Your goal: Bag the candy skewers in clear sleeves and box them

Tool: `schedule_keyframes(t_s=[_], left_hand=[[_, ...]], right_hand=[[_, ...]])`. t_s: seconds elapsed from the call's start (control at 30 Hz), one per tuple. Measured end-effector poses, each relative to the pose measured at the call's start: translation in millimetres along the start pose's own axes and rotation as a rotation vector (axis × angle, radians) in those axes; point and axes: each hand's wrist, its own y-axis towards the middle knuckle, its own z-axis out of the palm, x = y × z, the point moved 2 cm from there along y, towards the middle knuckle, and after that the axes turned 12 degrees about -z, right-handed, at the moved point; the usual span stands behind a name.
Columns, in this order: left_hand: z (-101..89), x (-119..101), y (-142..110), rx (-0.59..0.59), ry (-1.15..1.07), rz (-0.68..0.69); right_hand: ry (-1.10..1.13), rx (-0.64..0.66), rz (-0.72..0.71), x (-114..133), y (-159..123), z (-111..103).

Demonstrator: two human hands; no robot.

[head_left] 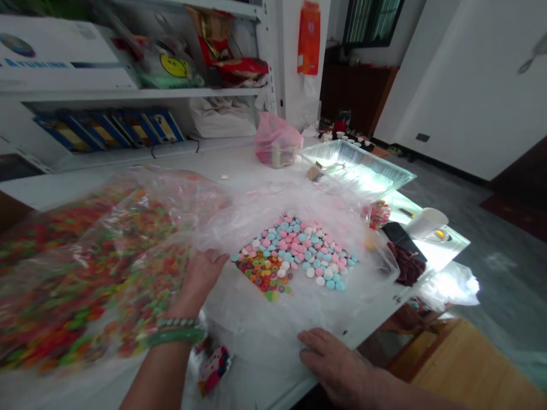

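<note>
My left hand (200, 279) grips the edge of a big clear plastic bag (85, 267) full of small multicoloured ring candies, lying at the left; a green bracelet is on that wrist. My right hand (335, 361) lies flat with fingers stretched on the white table (260, 347) near its front edge, on a clear plastic sheet. On that sheet, right of my left hand, sits a pile of pink, blue and white round candies (305, 250) with a smaller heap of coloured rings (265, 273) at its near left.
A clear plastic tray (356, 168) and a pink bag (276, 139) stand at the back. A white cup (427, 222), a dark phone (401, 236) and dark snacks sit at the right edge. Shelves with boxes rise behind. A small patterned packet (213, 367) lies near my left forearm.
</note>
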Motion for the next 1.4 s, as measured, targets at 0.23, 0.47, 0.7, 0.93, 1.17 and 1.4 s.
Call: schedule_keyframes(t_s=[0.23, 0.47, 0.7, 0.93, 1.17, 1.4], left_hand=[[9.5, -42, -143, -0.349, 0.078, 0.356], [92.0, 6, -222, -0.134, 0.248, 0.453], [95.6, 14, -199, -0.085, 0.324, 0.330], [71.1, -13, -205, -0.016, 0.426, 0.238], [49.8, -29, -187, -0.181, 0.327, 0.566], [56.9, 9, -147, -0.176, 0.362, 0.193]], right_hand=[[-0.343, -0.224, 0.084, -12, 7, -35], [-0.321, 0.017, 0.387, -47, 0, -5], [-0.424, -0.072, 0.488, -80, -27, -10], [-0.465, -0.082, 0.437, -96, -35, -18], [-0.435, -0.117, 0.256, -51, 6, -9], [-0.278, 0.015, 0.017, -36, 39, 32]])
